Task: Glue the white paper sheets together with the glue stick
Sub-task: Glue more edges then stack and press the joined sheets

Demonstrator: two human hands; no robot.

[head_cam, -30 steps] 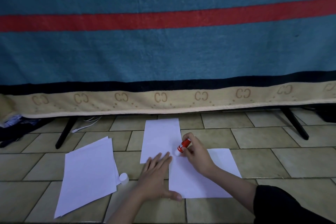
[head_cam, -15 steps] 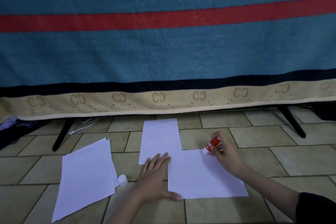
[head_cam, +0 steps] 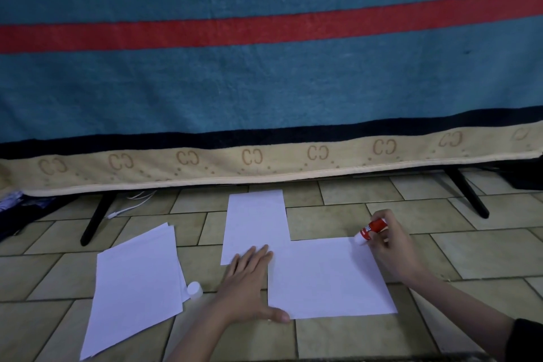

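Pinched in the right hand, one red glue stick tilts with its white tip on the far right corner of the near sheet, while the left hand lies flat with straight fingers across the overlap of that sheet and a second sheet beyond it. Left of the flat hand stand one white cap and, touching it, one stack of paper on the tiled floor. Beyond everything, a blanket hangs over black legs, with a white cable beneath.

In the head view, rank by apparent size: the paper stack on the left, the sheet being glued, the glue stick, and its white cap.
1. Paper stack and glued sheet: too alike to rank.
2. Glue stick, partly hidden by the right hand.
3. White cap, though close to the stick.
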